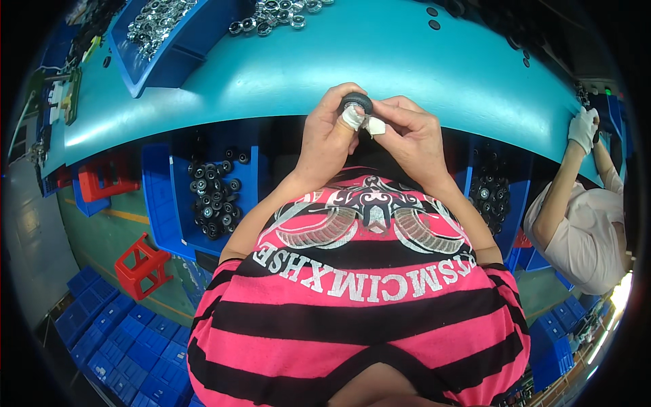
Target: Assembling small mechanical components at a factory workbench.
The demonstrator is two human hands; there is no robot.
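A small black toy-like wheel with a rubber tyre is held up in front of my chest, near the table's front edge. My left hand is closed round it, with the thumb on its near side. White wrapping covers that thumb's tip. My right hand is closed too, its fingertips pressed against the wheel's right side; its thumb also has a white wrap. The fingers hide much of the wheel's hub.
A blue bin of shiny metal parts stands on the teal table, with loose chrome wheel hubs beside it. Blue bins of black wheels flank me below. A gloved co-worker sits right; red stools stand left.
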